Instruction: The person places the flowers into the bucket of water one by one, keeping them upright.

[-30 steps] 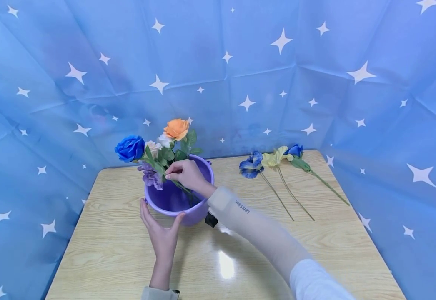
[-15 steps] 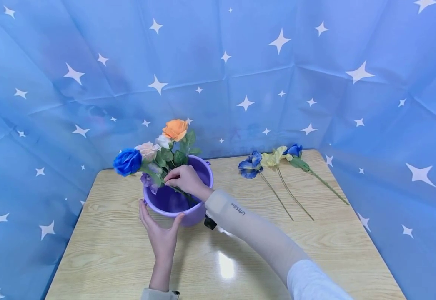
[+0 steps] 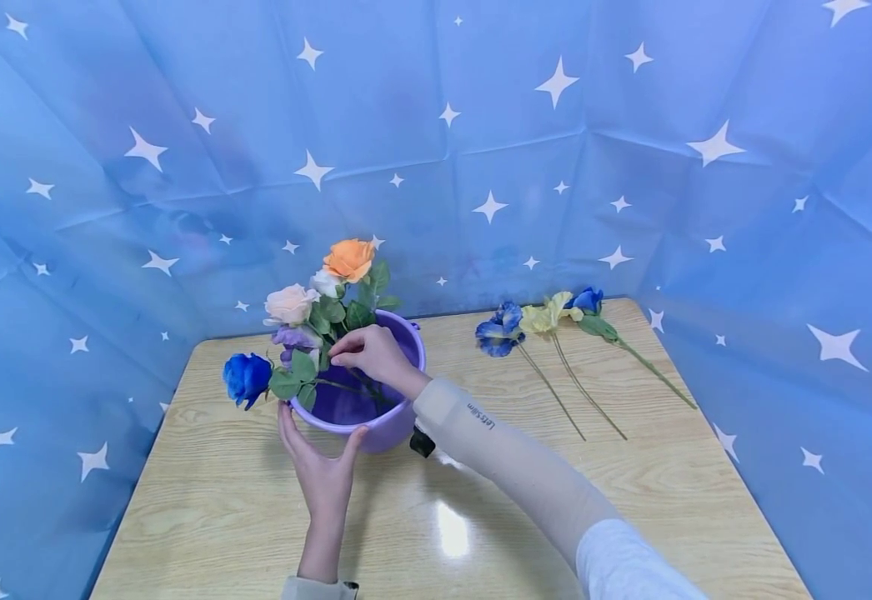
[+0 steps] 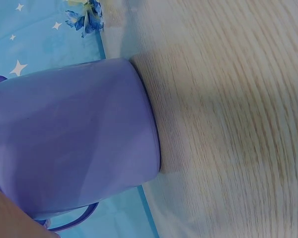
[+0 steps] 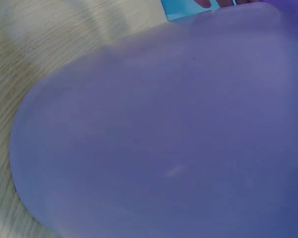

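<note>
A purple bucket (image 3: 387, 429) stands on the table with several artificial flowers leaning in it. My left hand (image 3: 323, 483) rests on its near left side, fingers straight and thumb spread along the rim. Over the opening, my right hand (image 3: 376, 358) pinches what looks like a flower stem; leaves and fingers hide which one. Beside those fingertips is a purple flower (image 3: 296, 338). A blue rose (image 3: 247, 379) hangs out over the left rim. Farther back are a pale pink rose (image 3: 291, 305), a white rose (image 3: 326, 283) and an orange rose (image 3: 349, 260).
To the right on the wooden table (image 3: 511, 483) lie a blue iris-like flower (image 3: 499, 329), a pale yellow flower (image 3: 547, 317) and another blue flower (image 3: 588, 301), stems toward me. A blue star-printed cloth (image 3: 436, 75) hangs behind and at both sides.
The blue rose has dropped down onto the bucket's left rim. The pale pink rose has shifted left, into fuller view. Both hands have stayed nearly in place.
</note>
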{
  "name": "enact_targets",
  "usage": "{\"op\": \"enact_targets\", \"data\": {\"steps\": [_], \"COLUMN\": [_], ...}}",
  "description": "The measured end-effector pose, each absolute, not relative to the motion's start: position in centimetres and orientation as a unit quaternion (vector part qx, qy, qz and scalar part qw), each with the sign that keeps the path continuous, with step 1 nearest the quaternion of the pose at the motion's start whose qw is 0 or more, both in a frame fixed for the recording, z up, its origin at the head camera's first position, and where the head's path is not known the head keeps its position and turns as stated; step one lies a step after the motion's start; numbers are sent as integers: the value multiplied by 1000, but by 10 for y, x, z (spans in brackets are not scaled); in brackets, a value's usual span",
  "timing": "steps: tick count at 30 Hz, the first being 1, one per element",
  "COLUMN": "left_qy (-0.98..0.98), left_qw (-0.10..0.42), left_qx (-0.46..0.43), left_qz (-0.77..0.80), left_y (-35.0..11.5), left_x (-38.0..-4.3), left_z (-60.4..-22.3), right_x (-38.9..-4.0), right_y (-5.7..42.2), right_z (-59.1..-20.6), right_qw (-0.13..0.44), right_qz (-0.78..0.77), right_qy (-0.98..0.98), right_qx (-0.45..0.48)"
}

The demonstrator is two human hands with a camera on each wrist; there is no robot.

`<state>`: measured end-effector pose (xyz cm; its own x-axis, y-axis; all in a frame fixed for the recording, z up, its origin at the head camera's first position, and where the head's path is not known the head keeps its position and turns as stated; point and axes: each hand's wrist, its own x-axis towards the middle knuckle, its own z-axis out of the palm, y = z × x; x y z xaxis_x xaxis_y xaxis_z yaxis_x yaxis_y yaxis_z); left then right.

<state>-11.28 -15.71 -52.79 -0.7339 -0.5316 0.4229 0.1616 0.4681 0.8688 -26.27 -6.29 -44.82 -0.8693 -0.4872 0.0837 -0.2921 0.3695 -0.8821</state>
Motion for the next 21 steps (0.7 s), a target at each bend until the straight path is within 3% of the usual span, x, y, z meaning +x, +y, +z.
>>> {"op": "enact_targets", "data": {"steps": [21], "left_qy": [-782], "left_qw": [350], "left_qx": [117], "left_qz": [-503], "left_y": [-154], "left_x": [-111], "left_z": [-524], "right_x": [-281], "right_y": [-29], "right_z": [-433], "right_qw": [69], "right_qz": [-543], "right_qy": [806], "right_qx": [-228]}}
